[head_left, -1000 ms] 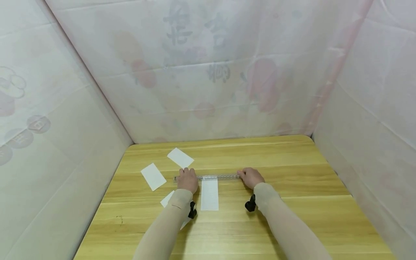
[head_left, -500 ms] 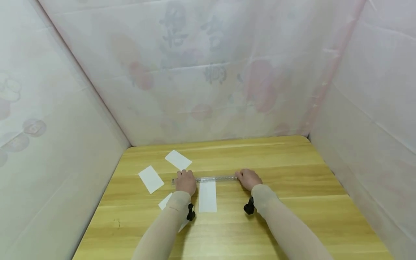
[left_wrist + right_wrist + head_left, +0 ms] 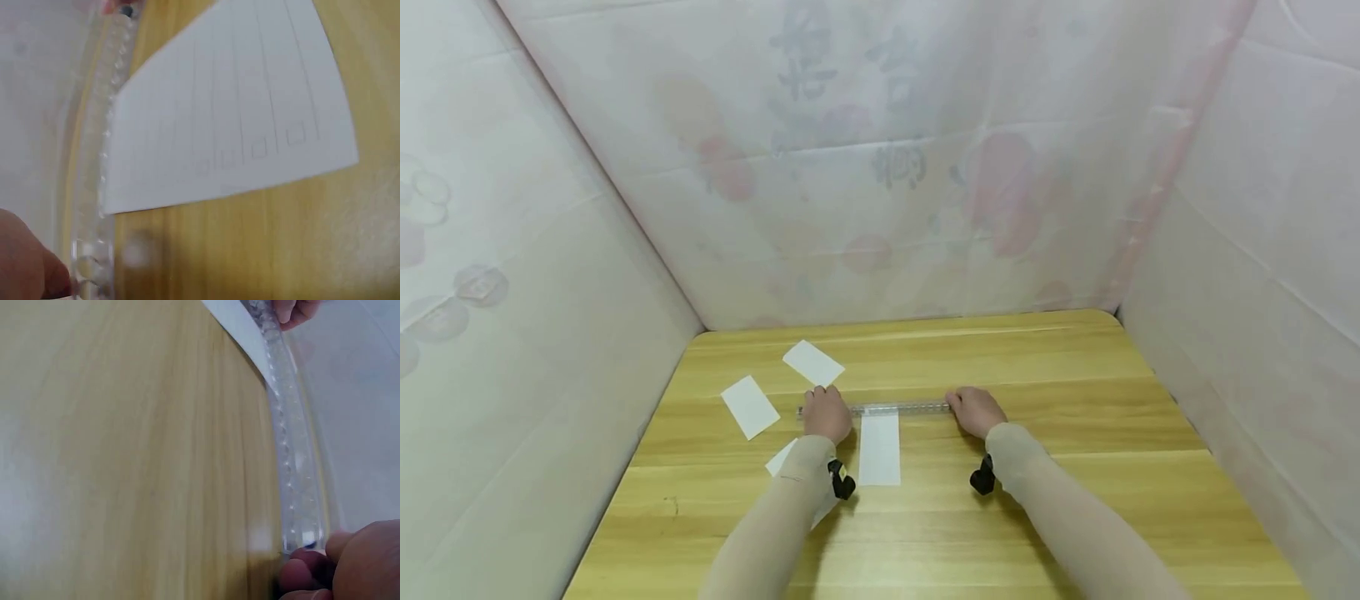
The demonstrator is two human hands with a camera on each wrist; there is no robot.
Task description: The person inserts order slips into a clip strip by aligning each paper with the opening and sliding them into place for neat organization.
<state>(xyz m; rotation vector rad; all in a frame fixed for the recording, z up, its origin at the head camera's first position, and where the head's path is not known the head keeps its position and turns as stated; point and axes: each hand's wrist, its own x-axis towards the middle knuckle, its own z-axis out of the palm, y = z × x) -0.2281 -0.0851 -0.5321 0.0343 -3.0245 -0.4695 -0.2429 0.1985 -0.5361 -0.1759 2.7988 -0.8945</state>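
Note:
A clear plastic strip, ruler-like with a row of round bumps, lies sideways across the table. My left hand grips it near its left end, fingers over the far side; the thumb side of this hand shows at the lower left of the left wrist view. My right hand pinches the right end between thumb and fingers. A white card with ruled lines and small printed boxes lies between my hands, its far short edge meeting the strip. Whether that edge goes under the strip I cannot tell.
Several more white cards lie to the left: one at the back, one farther left, and others partly hidden by my left arm. The wooden table is bounded by pale printed fabric walls.
The head view shifts slightly. My left wrist has turned a little, while both hands keep their hold on the strip and the cards stay in place.

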